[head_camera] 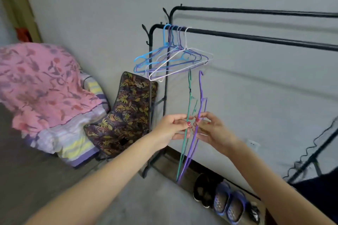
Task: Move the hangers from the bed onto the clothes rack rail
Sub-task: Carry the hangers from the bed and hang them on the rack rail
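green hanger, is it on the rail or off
Off. The green hanger is pinched by the left hand; its hook sits below the front rail, touching nothing there.

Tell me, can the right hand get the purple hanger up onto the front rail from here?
Probably yes. The right hand already pinches the purple hanger, hook up, just below the front rail. The rail is bare right of the hung hangers, and nothing blocks the lift.

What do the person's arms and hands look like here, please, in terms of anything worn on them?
Both forearms are bare, with no sleeves in view. The left hand and right hand wear no gloves. Red polish shows on the visible fingernails of both. No rings, watch or bracelets can be made out.
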